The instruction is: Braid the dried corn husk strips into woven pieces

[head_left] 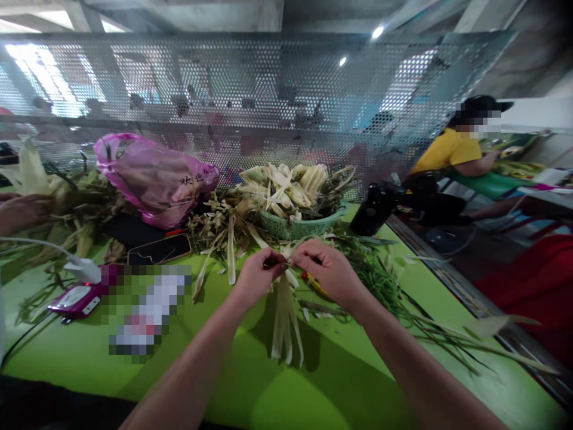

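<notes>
Bench [340,397] carries a pink bag [156,176] and a green basket [304,228] heaped with husks [313,179]. Left hand [257,276] and right hand [330,270] meet just nearside of basket, fingertips pinching the gathered top of the strips [283,325]; loose ends fan toward the person. Step looks like fingertip work on that top. Next move likely calls for one hand steadying the gather, other working it. Any tie: too small to tell.

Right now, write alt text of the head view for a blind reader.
Bare left hand and right hand pinch a bundle of pale, flat, husk-like strips over a bright green table. Behind stands a pale green plastic basket heaped with pale husks, a translucent pink plastic bag to its left.
</notes>
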Motion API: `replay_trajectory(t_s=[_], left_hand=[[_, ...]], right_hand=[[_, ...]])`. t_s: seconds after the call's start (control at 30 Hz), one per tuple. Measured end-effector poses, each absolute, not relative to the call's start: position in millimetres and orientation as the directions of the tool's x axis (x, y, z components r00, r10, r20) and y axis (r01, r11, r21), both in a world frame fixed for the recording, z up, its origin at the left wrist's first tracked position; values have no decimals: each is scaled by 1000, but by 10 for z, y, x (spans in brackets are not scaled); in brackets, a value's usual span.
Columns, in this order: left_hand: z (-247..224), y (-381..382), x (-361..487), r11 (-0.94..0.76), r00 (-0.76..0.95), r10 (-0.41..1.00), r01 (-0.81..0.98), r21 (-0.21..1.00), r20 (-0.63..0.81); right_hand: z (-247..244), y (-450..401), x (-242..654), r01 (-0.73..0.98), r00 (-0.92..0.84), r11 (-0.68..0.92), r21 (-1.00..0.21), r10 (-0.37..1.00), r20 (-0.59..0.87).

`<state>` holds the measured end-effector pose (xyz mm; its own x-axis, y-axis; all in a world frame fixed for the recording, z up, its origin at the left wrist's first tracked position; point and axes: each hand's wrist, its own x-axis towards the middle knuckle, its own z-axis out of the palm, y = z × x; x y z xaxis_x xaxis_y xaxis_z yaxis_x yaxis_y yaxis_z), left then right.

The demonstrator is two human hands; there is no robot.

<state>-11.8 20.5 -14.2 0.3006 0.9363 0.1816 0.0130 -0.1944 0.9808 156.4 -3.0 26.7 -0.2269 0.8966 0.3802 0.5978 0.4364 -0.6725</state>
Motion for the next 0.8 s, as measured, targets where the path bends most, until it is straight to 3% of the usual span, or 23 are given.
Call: replay_trajectory(t_s=[0.1,0.47,0.57,0.8], left_hand=[[-123,209,-115,-164,309,938,-7,986,158],[-127,201,-103,-114,302,944,-80,990,133],[-130,203,-109,-83,271,957,-92,992,105],[-172,231,-115,-89,235,966,-79,993,106]], right_hand=[[251,1,1610,671,-155,421,-611,885,439],[218,-64,1533,815,-250,452,-363,839,484],[246,-84,1509,795,-268,475,-378,833,483],[271,-69,1521,673,-304,495,-549,862,406]])
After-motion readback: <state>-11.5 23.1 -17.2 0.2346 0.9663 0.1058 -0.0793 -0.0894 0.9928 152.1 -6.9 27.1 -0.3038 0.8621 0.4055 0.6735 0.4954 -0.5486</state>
